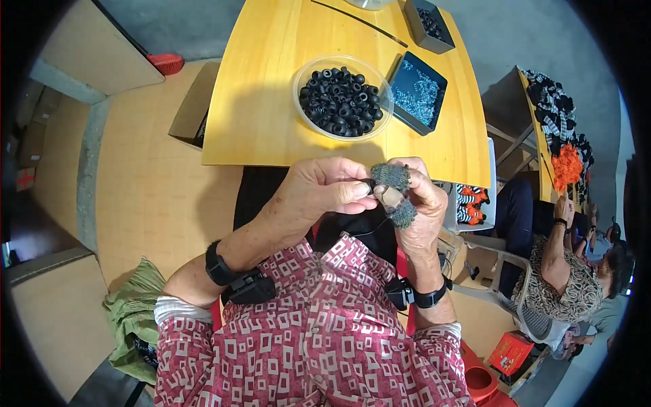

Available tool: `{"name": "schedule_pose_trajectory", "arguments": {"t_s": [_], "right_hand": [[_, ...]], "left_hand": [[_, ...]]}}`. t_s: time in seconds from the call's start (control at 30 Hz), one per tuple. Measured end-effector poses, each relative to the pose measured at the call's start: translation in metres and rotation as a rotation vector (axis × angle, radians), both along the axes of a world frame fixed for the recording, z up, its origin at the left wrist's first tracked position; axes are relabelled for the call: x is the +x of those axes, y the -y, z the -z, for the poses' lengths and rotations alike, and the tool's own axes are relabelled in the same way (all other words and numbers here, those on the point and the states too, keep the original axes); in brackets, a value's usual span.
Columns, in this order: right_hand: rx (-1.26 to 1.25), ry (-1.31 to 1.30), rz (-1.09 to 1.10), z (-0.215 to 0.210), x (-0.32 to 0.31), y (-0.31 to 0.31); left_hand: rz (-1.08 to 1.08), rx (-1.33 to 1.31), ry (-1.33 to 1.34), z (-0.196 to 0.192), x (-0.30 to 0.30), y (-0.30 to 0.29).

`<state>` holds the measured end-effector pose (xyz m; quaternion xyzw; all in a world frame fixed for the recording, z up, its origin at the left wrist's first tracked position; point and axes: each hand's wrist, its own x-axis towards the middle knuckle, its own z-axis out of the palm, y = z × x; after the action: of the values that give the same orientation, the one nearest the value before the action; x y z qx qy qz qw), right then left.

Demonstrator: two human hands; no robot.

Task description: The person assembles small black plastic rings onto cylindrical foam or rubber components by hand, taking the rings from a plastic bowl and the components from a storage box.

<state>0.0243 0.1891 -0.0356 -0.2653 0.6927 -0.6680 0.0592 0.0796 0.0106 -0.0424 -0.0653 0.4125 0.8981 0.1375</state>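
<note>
A broad yellow wooden desk (271,102) fills the far middle of the scene, its near edge just beyond the person's hands. On it, right of centre, stands a clear round bowl (302,74) heaped with black rubber rings (339,102). Just right of the bowl lies a dark square tray (401,71) of small shiny metal bits, and farther off a smaller dark box (417,24) with black pieces in it. At the far right another person (569,271) in a patterned shirt sits at a second desk.

Near the desk's front edge both hands meet. The left hand (319,193) is closed in a pinch, thumb and fingertips pressed on a small black part (368,186). The right hand (417,200), with grey cloth guards on two fingers, is curled about the same part from the right. It looks like one of the rings, though the fingers hide most of it.
</note>
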Motion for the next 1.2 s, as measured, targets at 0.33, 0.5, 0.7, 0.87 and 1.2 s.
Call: {"name": "schedule_pose_trajectory", "arguments": {"t_s": [0.33,0.5,0.7,0.87,1.2], "right_hand": [[0.059,0.039,0.013,-0.008,0.005,-0.005],[0.005,0.102,0.039,-0.006,0.004,-0.004],[-0.044,0.144,0.073,-0.006,-0.002,-0.005],[-0.075,0.167,0.014,-0.004,-0.003,-0.005],[0.066,0.034,0.005,-0.018,-0.003,0.0]], "left_hand": [[-0.02,-0.015,-0.018,-0.004,0.0,-0.001],[-0.032,0.001,0.003,-0.004,0.0,-0.003],[-0.027,0.006,0.012,-0.002,-0.001,-0.003],[-0.029,0.016,0.013,-0.002,-0.002,-0.003],[-0.046,0.018,0.013,-0.003,-0.002,-0.003]]}}
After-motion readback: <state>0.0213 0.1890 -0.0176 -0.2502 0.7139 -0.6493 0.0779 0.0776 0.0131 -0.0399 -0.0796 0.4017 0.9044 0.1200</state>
